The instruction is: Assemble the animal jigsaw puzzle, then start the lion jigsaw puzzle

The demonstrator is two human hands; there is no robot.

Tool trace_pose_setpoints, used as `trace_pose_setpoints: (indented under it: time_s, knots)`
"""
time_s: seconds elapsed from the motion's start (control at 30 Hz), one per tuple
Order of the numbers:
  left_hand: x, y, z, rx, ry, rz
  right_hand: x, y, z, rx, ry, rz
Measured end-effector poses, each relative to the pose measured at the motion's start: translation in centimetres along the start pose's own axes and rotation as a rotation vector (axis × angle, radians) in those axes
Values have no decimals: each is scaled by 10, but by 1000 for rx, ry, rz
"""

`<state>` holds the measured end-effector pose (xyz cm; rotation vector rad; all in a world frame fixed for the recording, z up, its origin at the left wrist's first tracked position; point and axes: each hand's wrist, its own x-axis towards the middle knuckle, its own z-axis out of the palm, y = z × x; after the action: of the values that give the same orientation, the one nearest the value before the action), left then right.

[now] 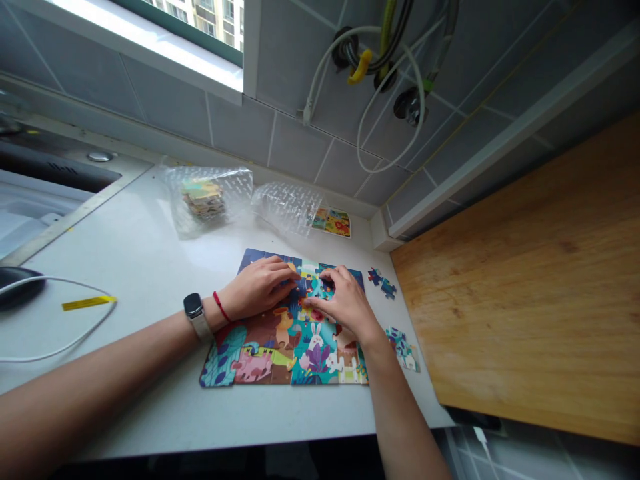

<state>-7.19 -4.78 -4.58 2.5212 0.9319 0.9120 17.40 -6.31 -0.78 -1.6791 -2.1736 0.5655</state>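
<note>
Head view showed me the left hand [263, 288] on the puzzle [283, 328], fingers bent, honestly couldn't tell if gripping. Puzzle lay flat on the white surface [250, 413]. Right hand [346, 303] touched it too, thumb and fingers apart; loose pieces [389, 288] sat beyond.

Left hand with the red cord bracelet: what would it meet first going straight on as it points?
Probably the bare right hand, above the flat, multicoloured jigsaw puzzle, though their relative depth is unclear.

White countertop [135, 267]: jigsaw puzzle [300, 337]; loose pieces [402, 349] right; plastic bags [203, 200], picture card [334, 222] behind.
</note>
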Motion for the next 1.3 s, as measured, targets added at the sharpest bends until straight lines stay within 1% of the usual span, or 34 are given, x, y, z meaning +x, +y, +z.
trace_pose_setpoints:
  time_s: [0.07, 0.2, 0.3, 0.37, 0.53, 0.63, 0.77, 0.87, 1.0, 1.13, 1.3]
  knots:
    - [0, 0, 0, 0, 5, 5, 0, -1, 1, -53, 0, 35]
    - [0, 1, -1, 0, 7, 12, 0, 2, -1, 6, -38, 8]
    - [0, 1, -1, -4, 1, 7, 1, 5, -2, 140, -69, -25]
    - [0, 1, -1, -1, -1, 7, 1, 6, -1, 264, -85, -22]
    - [0, 1, -1, 2, -11, 6, 1, 12, -8, 537, -137, 83]
    - [1, 1, -1, 9, -9, 12, 0, 22, -19, 633, -234, 172]
    - [1, 1, -2, 8, -8, 18, -1, 33, -29, 577, -380, 244]
    - [1, 1, -2, 7, -12, 17, -1, 35, -31, 535, -408, 238]
    - [1, 1, -2, 5, -11, 19, 0, 37, -29, 510, -399, 216]
    - [1, 1, -2, 5, -3, 25, 0, 40, -23, 438, -341, 206]
    - [1, 1, -2, -1, 5, 21, 1, 42, -15, 315, -277, 158]
